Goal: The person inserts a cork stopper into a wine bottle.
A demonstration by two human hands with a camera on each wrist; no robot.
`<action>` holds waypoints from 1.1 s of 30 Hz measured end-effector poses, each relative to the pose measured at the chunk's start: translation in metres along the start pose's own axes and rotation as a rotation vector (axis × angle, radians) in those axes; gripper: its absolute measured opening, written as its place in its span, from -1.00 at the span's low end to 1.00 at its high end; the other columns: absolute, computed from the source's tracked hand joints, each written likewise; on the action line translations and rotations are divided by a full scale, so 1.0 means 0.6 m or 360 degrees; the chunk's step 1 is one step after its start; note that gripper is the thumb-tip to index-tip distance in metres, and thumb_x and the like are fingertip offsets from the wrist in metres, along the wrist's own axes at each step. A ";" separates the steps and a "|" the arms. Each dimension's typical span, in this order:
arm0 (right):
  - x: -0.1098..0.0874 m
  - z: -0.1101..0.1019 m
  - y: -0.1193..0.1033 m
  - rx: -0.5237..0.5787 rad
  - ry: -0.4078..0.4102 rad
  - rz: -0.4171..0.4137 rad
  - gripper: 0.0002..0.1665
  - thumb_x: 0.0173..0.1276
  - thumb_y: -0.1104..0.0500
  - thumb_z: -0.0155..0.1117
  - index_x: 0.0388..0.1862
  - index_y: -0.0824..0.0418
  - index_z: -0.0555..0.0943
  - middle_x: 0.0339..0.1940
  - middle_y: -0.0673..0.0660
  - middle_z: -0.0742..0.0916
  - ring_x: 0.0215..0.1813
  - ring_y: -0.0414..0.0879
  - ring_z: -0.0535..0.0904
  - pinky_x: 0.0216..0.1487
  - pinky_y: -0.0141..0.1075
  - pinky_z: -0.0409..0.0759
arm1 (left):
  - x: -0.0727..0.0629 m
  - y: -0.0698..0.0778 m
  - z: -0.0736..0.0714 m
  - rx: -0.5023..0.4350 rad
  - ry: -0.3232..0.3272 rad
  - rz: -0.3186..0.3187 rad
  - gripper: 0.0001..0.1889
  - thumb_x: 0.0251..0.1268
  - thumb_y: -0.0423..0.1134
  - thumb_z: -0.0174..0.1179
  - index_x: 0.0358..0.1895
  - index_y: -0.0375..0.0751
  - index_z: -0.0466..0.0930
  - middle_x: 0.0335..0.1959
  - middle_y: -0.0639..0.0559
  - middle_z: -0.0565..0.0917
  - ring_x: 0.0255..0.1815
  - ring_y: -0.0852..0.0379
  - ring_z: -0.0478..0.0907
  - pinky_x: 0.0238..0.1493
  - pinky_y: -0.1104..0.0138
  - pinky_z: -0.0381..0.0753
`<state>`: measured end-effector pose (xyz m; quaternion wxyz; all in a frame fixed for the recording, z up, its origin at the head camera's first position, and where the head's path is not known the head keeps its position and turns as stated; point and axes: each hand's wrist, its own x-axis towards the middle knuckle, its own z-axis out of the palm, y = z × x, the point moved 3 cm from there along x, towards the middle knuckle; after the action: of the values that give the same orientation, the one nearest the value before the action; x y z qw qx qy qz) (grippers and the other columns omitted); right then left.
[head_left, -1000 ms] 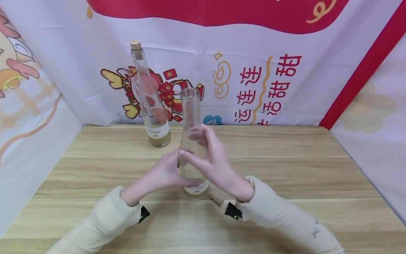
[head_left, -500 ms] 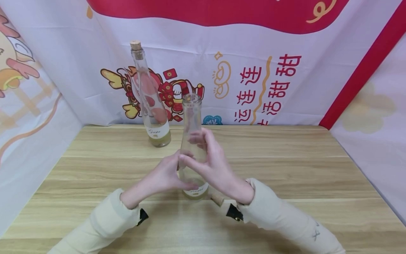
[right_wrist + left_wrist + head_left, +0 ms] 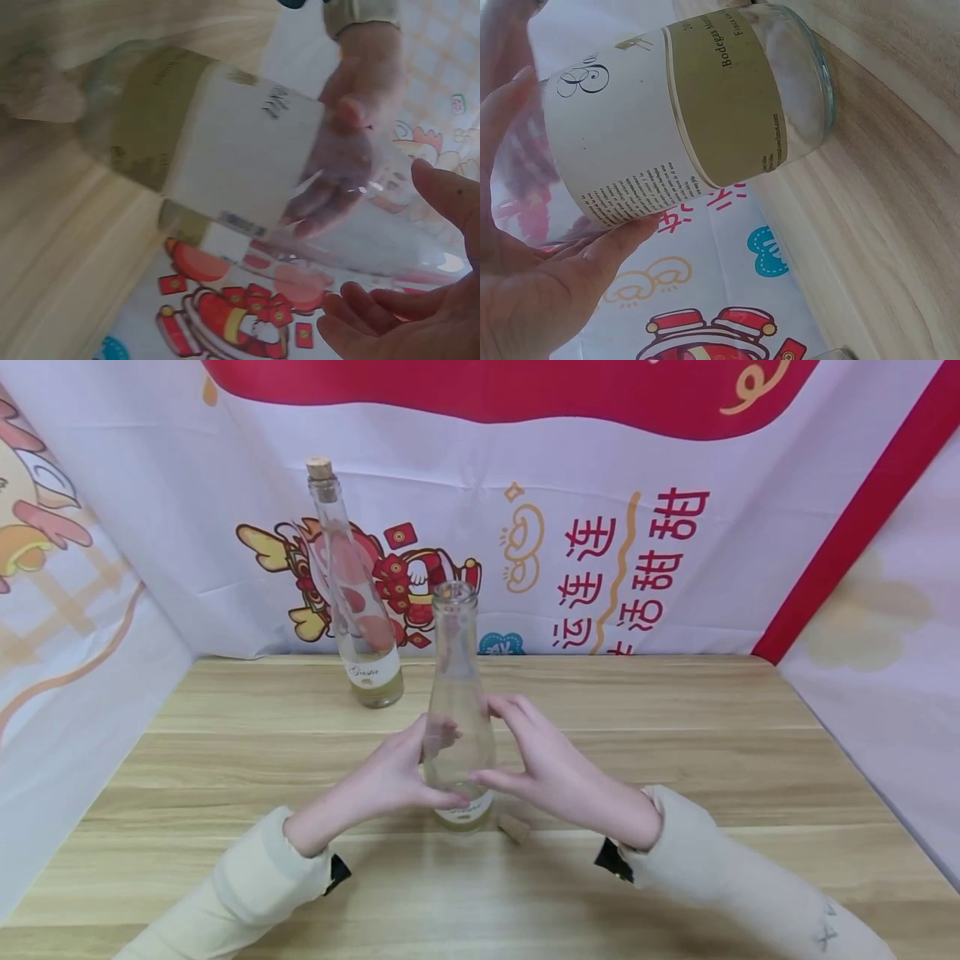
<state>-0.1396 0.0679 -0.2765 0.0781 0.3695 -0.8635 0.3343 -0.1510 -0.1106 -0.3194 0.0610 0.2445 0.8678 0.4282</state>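
To handle the bottle (image 3: 459, 752) well, its base needed to stay flat on the surface (image 3: 675, 743) while one hand carried the work of steadying it. The left hand (image 3: 386, 777) looked best placed for that: its grip was closed in around the lower body, thumb across the front just above the label (image 3: 622, 120) and fingers round the far side, seen through the glass. Firm, even pressure seemed enough there; squeezing harder would have gained little on smooth glass, and any sideways push risked tipping the tall neck.

The right hand (image 3: 555, 768) was looser, its thumb and fingers spread well apart at the bottle's right side, with nothing pinched between them. Whether its fingertips touched the glass could not be told for certain. Any move by that hand wanted care not to knock the bottle or the loose cork (image 3: 513, 827), which lay on the surface just beside the base, on the right.

The bottle appeared to stand upright, its mouth uncovered, in front of a second bottle (image 3: 358, 602), corked and apart from both hands, toward the back left.
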 end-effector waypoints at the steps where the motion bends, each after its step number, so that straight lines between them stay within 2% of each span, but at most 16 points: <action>1: -0.006 0.001 0.005 -0.0030 -0.0024 0.0005 -0.15 0.03 0.07 0.43 0.24 0.33 0.28 0.08 0.16 0.48 0.15 -0.06 0.41 0.21 -0.20 0.37 | 0.000 0.000 0.001 -0.0007 0.0000 -0.0002 -0.15 -0.28 -0.14 0.50 0.16 -0.27 0.23 0.13 -0.22 0.47 0.12 -0.08 0.45 0.13 0.05 0.41; 8: -0.042 0.023 0.041 -0.0246 -0.0260 0.0040 -0.16 0.05 0.03 0.41 0.19 0.44 0.30 0.07 0.24 0.46 0.11 0.02 0.42 0.15 -0.16 0.43 | 0.002 0.003 0.000 -0.0037 0.0004 -0.0007 -0.08 -0.28 -0.11 0.50 0.19 -0.33 0.16 0.17 -0.26 0.42 0.16 -0.12 0.40 0.16 0.04 0.37; 12: -0.054 0.041 0.056 -0.0299 -0.0397 0.0114 -0.21 0.07 0.02 0.39 0.15 0.46 0.34 0.02 0.25 0.50 0.06 0.05 0.46 0.10 -0.15 0.47 | 0.004 0.009 -0.004 -0.0106 0.0024 -0.0033 -0.10 -0.28 -0.12 0.50 0.20 -0.25 0.17 0.19 -0.19 0.43 0.19 -0.08 0.39 0.19 0.04 0.33; 17: -0.067 0.061 0.070 -0.0303 -0.0495 0.0201 -0.34 0.11 0.04 0.36 0.03 0.47 0.43 -0.13 0.24 0.55 -0.08 0.03 0.52 -0.04 -0.17 0.55 | 0.008 0.020 -0.007 -0.0191 0.0078 -0.0070 -0.11 -0.29 -0.14 0.50 0.20 -0.18 0.20 0.20 -0.10 0.43 0.23 -0.03 0.35 0.25 0.05 0.26; 22: -0.077 0.078 0.081 -0.0290 -0.0599 0.0278 -0.43 0.10 0.04 0.36 -0.07 0.46 0.49 -0.26 0.16 0.55 -0.24 -0.07 0.51 -0.19 -0.25 0.57 | 0.012 0.027 -0.006 -0.0323 0.0120 -0.0062 -0.13 -0.28 -0.19 0.49 0.21 -0.22 0.22 0.19 -0.11 0.44 0.24 -0.04 0.34 0.27 0.06 0.22; 28: -0.084 0.095 0.093 -0.0205 -0.0710 0.0400 -0.61 0.05 0.05 0.40 -0.31 0.33 0.55 -0.49 0.00 0.46 -0.48 -0.22 0.36 -0.48 -0.44 0.44 | 0.016 0.028 -0.001 -0.0471 0.0113 -0.0065 -0.20 -0.16 -0.25 0.44 0.22 -0.21 0.21 0.17 -0.12 0.44 0.25 -0.04 0.32 0.28 0.11 0.22; 33: -0.085 0.104 0.096 -0.0211 -0.0704 0.0386 -0.72 0.04 0.15 0.40 -0.36 0.33 0.58 -0.47 0.01 0.51 -0.47 -0.23 0.40 -0.44 -0.45 0.48 | 0.017 0.026 0.000 -0.0484 0.0105 -0.0093 -0.23 -0.13 -0.26 0.43 0.21 -0.15 0.21 0.17 -0.07 0.44 0.26 0.00 0.30 0.28 0.13 0.22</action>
<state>-0.1359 0.0873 -0.3736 -0.1294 0.3214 -0.9176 0.1950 -0.1541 -0.0977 -0.3063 0.0811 0.1929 0.8013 0.5604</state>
